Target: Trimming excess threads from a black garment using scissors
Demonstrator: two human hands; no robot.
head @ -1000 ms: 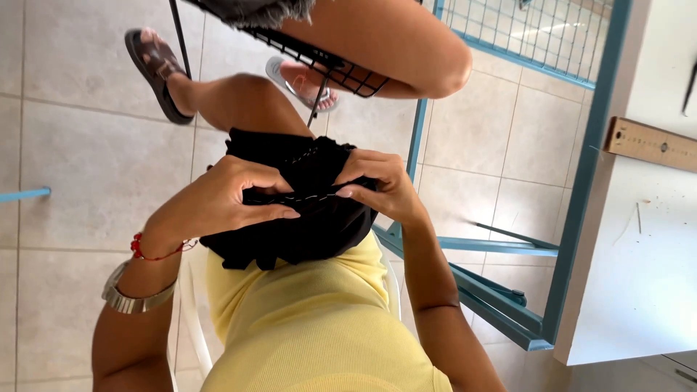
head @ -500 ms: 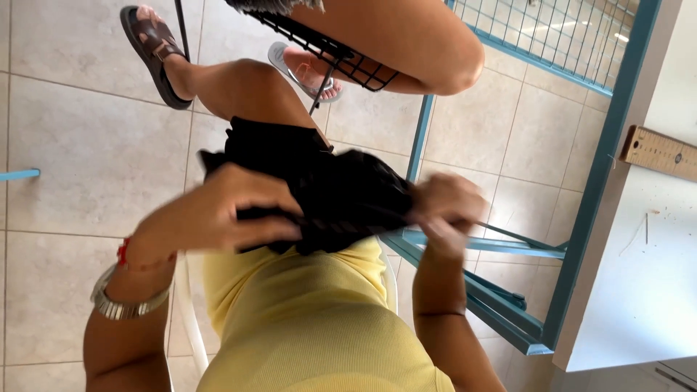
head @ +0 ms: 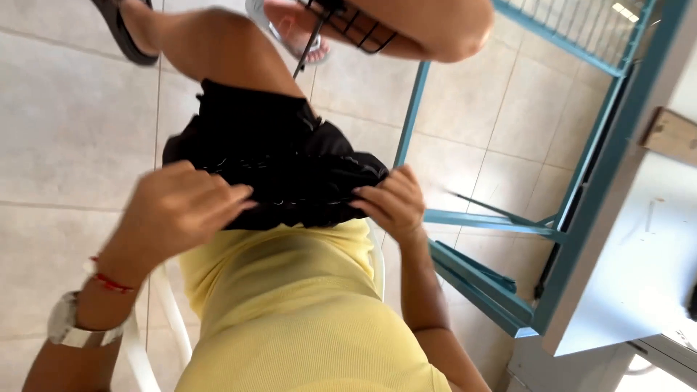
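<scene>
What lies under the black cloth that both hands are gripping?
Under the black cloth show a bare leg and yellow clothing. The left hand and right hand grip it; the lap is covered.

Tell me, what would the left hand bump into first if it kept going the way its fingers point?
Probably the black cloth it already touches; past that, the right hand.

pale tiled floor point(head: 65, 138) carries a teal metal frame point(head: 465, 218), a white plastic chair point(head: 170, 319), and two sandalled feet: dark sandal point(head: 123, 33), light sandal point(head: 290, 33)
</scene>
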